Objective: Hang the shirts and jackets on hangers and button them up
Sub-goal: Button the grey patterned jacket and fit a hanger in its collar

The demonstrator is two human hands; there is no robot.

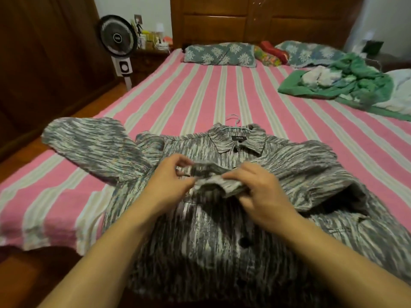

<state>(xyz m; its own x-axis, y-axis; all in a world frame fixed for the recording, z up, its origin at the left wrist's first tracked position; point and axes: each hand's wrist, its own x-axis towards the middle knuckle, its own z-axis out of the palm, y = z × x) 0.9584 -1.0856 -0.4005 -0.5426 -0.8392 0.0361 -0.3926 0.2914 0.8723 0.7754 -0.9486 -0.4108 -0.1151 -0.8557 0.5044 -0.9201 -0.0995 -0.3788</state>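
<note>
A grey and white streaked jacket (222,241) lies front up on the near end of the bed, collar toward the headboard. A thin hanger hook (233,119) sticks out above the collar. My left hand (171,181) pinches the left front edge at chest height. My right hand (260,192) grips the bunched right front edge beside it, so the two edges meet between my fingers. Dark buttons (244,242) show lower down the front. The left sleeve is spread out to the left.
The bed has a pink and white striped sheet (200,92). A green heap of clothes (347,81) lies at the far right. Pillows (220,54) rest by the wooden headboard. A standing fan (117,41) is left of the bed.
</note>
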